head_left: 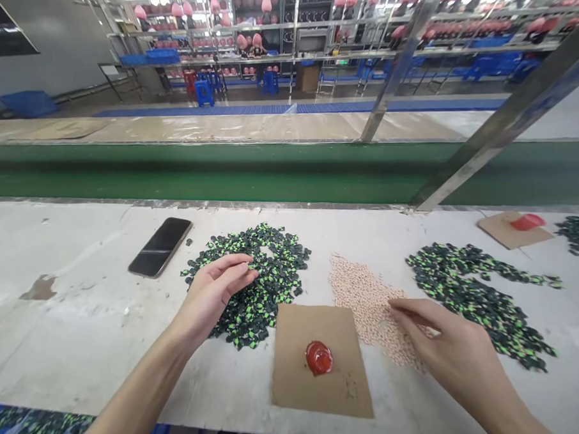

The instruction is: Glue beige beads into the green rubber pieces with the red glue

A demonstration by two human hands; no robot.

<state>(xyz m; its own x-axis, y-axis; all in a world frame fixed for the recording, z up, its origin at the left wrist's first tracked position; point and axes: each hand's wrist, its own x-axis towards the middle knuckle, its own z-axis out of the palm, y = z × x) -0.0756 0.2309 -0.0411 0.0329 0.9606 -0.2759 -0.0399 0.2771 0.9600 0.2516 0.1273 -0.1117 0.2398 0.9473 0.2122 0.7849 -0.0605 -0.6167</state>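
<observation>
Over the left-hand pile of small black-and-green pieces [277,269] is my left hand [220,281], its thumb and fingers drawn together in a pinch. A bit of green shows between those fingertips, seemingly one of the pieces. My right hand [453,344] reaches into a spread of tiny pale-pink beads [360,291], thumb and forefinger pinched at its surface. Whatever is between them is too small to make out. Between the hands lies a square of brown cardboard [297,383] bearing a glossy blob of red paste [319,358].
A phone [160,247] lies left of the pile. More black-and-green pieces [465,292] are spread at right, near another cardboard with a red cap-like item [528,222]. A slanted metal post [496,125] rises at the table's back edge, before a green conveyor belt [220,175].
</observation>
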